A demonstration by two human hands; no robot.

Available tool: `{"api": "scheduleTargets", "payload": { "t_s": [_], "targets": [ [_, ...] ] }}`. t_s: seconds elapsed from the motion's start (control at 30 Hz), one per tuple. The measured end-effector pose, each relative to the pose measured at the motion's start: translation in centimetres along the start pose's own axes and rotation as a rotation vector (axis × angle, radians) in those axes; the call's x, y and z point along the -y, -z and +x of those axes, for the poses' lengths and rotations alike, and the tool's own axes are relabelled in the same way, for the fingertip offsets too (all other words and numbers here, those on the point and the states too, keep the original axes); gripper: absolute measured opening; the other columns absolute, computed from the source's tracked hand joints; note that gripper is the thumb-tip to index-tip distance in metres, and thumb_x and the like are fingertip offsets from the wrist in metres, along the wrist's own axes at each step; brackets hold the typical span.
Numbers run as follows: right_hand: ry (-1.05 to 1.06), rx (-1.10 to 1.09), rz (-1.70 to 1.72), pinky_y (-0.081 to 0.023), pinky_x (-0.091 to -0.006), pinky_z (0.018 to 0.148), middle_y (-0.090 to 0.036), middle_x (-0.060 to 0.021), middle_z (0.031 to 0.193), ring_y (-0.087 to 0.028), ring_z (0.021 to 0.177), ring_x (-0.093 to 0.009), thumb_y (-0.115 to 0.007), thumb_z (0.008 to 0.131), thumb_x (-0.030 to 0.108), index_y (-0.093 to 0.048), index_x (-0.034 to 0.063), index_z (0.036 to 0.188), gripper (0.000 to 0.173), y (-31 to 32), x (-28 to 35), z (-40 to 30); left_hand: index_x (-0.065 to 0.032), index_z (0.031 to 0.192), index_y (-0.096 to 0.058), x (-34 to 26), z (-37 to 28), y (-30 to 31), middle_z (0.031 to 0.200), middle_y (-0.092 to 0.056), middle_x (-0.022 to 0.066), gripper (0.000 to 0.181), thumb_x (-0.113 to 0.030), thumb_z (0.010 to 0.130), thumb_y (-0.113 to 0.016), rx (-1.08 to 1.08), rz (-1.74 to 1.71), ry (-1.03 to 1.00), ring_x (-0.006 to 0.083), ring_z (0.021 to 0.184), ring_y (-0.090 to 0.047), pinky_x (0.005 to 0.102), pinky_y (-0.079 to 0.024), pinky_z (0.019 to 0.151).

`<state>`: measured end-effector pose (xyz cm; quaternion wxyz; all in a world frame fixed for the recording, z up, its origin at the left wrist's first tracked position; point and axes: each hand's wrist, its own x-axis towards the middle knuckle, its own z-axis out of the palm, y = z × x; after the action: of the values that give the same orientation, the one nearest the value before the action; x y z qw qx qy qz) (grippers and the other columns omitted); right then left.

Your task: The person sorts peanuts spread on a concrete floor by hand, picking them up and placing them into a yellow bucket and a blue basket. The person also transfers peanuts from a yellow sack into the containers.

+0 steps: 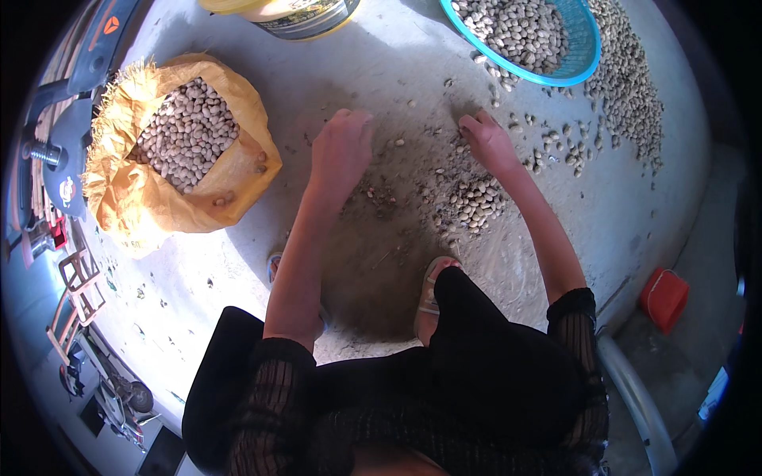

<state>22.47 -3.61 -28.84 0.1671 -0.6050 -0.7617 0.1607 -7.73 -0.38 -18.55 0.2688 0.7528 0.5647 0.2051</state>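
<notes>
My left hand (342, 146), slightly blurred, is over the concrete floor with its fingers curled; whether anything is in it is hidden. To its left stands an orange woven sack (253, 172) with its mouth rolled open and unshelled peanuts (187, 134) inside. My right hand (489, 141) is low over the floor, fingertips drawn together, and what they may hold is not visible. Just below that hand lies a small heap of peanuts (476, 202) mixed with dirt. Dark soil and crumbs (381, 193) are scattered on the floor between my arms.
A turquoise plastic basket (586, 62) of peanuts is at the top right, beside a wide spread of loose peanuts (631, 95). At the top is a yellow-rimmed bucket (303, 21). A red container (664, 300) stands right; wooden chair frames (80, 279) and dark machinery (65, 154) are left.
</notes>
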Motion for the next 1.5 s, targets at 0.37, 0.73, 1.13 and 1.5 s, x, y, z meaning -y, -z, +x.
{"api": "scheduleTargets", "payload": {
  "t_s": [0.37, 0.73, 1.13, 1.5],
  "targets": [
    [-0.07, -0.075, 0.171, -0.054, -0.0446, 0.07, -0.063, -0.0174, 0.09, -0.065, 0.079, -0.038, -0.064, 0.083, 0.001, -0.06, 0.0065, 0.099, 0.018, 1.1, -1.5, -2.1, -0.0078, 0.095, -0.06, 1.8, -0.5, -10.6, 0.093, -0.06, 0.0127, 0.017, 0.0, 0.08, -0.062, 0.145, 0.169, -0.123, 0.0339, 0.092, -0.061, 0.0466, -0.052, 0.07],
    [-0.319, -0.069, 0.424, -0.056, -0.0326, 0.071, -0.071, -0.0121, 0.09, -0.07, 0.079, -0.021, -0.072, 0.081, 0.001, -0.064, 0.0049, 0.097, 0.018, 2.3, -0.3, -3.1, -0.0028, 0.091, -0.059, 2.1, 6.6, -11.1, 0.094, -0.059, 0.0167, 0.005, -0.004, 0.086, -0.06, 0.012, -0.145, -0.074, 0.0403, 0.088, -0.06, 0.0469, -0.049, 0.072],
    [-0.106, 0.114, 0.013, -0.056, -0.0513, 0.07, -0.059, -0.0215, 0.094, -0.066, 0.081, -0.044, -0.058, 0.081, -0.002, -0.056, 0.0047, 0.099, 0.019, -0.9, 3.4, -2.5, -0.0009, 0.098, -0.064, 2.7, 7.3, -9.7, 0.09, -0.061, 0.0116, 0.015, 0.002, 0.085, -0.058, 0.207, -0.542, 0.213, 0.0301, 0.082, -0.061, 0.0396, -0.051, 0.07],
    [-0.342, 0.099, 0.455, -0.056, -0.0391, 0.068, -0.067, -0.0176, 0.086, -0.068, 0.078, -0.034, -0.067, 0.08, 0.002, -0.065, 0.0017, 0.098, 0.018, 3.6, 4.2, -1.9, 0.0032, 0.108, -0.064, 1.0, 0.5, -9.9, 0.095, -0.063, 0.0106, 0.032, -0.025, 0.101, -0.051, 0.584, -1.515, 0.852, 0.0235, 0.087, -0.063, 0.0333, -0.053, 0.076]
  ]
}}
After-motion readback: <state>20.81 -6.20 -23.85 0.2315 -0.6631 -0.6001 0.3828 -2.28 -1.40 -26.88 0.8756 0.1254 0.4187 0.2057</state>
